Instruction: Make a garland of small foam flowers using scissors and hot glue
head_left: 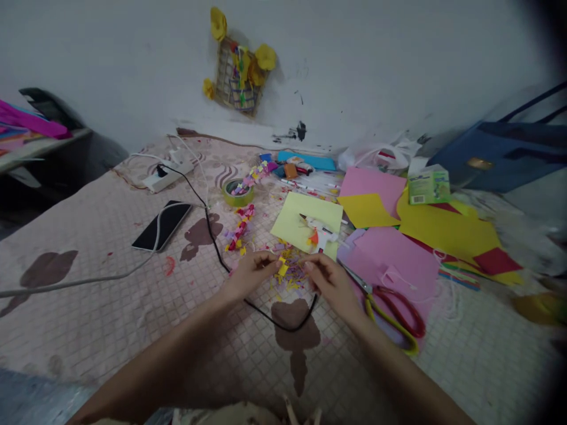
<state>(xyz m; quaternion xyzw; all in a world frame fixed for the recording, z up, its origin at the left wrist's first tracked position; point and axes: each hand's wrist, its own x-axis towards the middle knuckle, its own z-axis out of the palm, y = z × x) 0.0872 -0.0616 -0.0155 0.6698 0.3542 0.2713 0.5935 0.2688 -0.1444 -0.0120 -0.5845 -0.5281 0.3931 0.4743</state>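
My left hand (pixel 253 273) pinches a small yellow paper piece (pixel 282 267) between thumb and fingertips. Across a pile of yellow and purple paper bits (pixel 293 277), my right hand (pixel 325 280) has its fingertips drawn together; anything between them is too small to make out. Behind the pile, a white glue gun (pixel 322 236) lies on a pale yellow sheet (pixel 295 213). A strand of red, pink and yellow paper pieces (pixel 243 227) rests beyond my left hand. Large scissors (pixel 394 313) with red and yellow handles lie beside my right forearm.
A black cable (pixel 283 326) loops in front of my hands. At left are a phone (pixel 163 225) and a power strip (pixel 168 175). Green tape (pixel 238 193) stands farther back. Pink sheets (pixel 394 260), yellow sheets (pixel 452 230) and a blue bag (pixel 509 153) occupy the right.
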